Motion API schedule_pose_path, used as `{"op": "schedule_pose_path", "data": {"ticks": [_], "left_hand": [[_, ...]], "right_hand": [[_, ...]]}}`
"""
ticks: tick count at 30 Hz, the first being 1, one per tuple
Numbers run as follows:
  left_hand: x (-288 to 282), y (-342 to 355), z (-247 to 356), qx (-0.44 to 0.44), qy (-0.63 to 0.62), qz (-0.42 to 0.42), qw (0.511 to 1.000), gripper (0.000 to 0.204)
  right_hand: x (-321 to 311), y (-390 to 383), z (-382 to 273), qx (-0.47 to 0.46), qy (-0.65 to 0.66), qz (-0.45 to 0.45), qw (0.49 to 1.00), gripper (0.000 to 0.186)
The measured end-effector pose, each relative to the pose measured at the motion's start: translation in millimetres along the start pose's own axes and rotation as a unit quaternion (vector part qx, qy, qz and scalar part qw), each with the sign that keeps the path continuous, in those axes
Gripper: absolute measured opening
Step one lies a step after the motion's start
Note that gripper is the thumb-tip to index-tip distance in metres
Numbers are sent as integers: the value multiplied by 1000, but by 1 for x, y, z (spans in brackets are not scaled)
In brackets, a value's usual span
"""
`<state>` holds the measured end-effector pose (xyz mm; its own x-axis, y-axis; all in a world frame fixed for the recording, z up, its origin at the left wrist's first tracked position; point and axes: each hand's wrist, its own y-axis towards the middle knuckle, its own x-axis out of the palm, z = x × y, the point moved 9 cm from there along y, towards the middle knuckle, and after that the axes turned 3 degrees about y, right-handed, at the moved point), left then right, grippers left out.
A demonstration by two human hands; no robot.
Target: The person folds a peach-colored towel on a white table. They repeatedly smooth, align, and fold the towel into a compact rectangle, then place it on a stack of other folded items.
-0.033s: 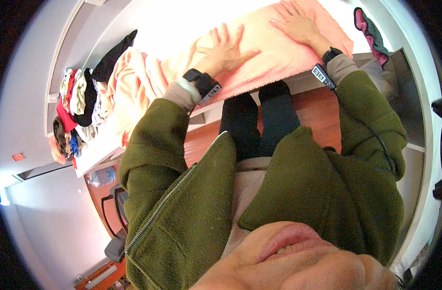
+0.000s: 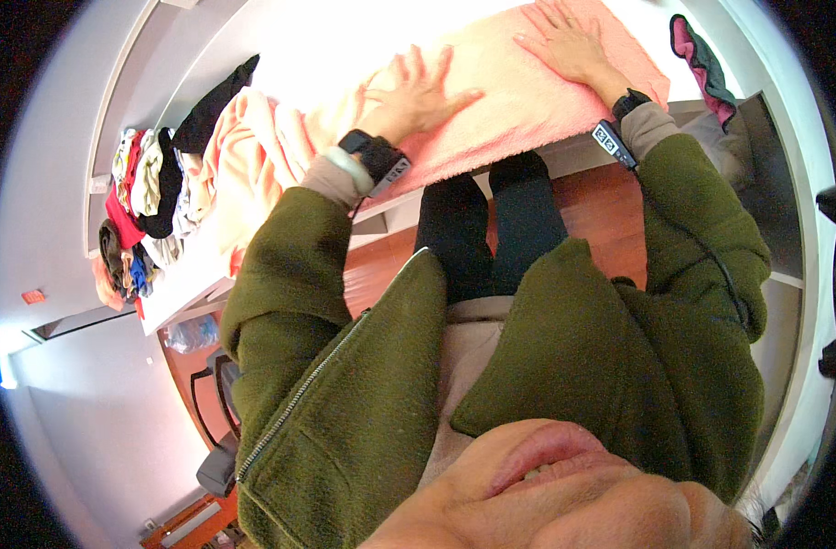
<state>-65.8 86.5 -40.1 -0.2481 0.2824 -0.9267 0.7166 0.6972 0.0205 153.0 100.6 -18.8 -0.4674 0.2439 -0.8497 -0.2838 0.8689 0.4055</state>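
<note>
A peach-pink fleece blanket (image 2: 500, 114) lies across the white surface in front of me. It is spread flat on the right and gathered in loose folds on the left. My left hand (image 2: 420, 99) rests on the flat part, fingers spread and palm down. Farther right, near the blanket's far right side, my right hand (image 2: 569, 50) also lies flat on it with spread fingers. Neither hand grips anything. Each wrist wears a black strap with a small device.
Left of the blanket is a pile of mixed clothes (image 2: 143, 192), with a black garment (image 2: 215, 112) beyond it. A pink and dark green cloth item (image 2: 701, 69) lies at the far right. A black chair (image 2: 218, 462) and a clear plastic bag (image 2: 193, 335) are lower left.
My left hand has slid slightly to the left over the blanket. My right hand has hardly moved and stays flat.
</note>
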Motion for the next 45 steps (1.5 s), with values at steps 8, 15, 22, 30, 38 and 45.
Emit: {"op": "schedule_pose_path", "data": {"ticks": [8, 15, 22, 30, 38, 45], "left_hand": [[0, -81, -71, -85, -133, -83, 984, 44], [12, -53, -83, 14, 101, -137, 985, 47], [20, 37, -116, 57, 137, -72, 986, 50], [-51, 102, -53, 139, 123, 247, 951, 57], [-65, 135, 34, -36, -225, 32, 973, 71], [-6, 93, -35, 0, -19, -96, 995, 55]], "right_hand": [[-21, -1, 11, 48, -86, 57, 994, 58], [-22, -7, 26, 164, 55, -2, 985, 57], [-56, 12, 76, 207, -244, 38, 947, 65], [-56, 9, 70, 194, -220, 86, 952, 69], [-36, 15, 98, 133, -309, 57, 940, 73], [-36, 12, 98, 145, -281, 54, 947, 73]]}}
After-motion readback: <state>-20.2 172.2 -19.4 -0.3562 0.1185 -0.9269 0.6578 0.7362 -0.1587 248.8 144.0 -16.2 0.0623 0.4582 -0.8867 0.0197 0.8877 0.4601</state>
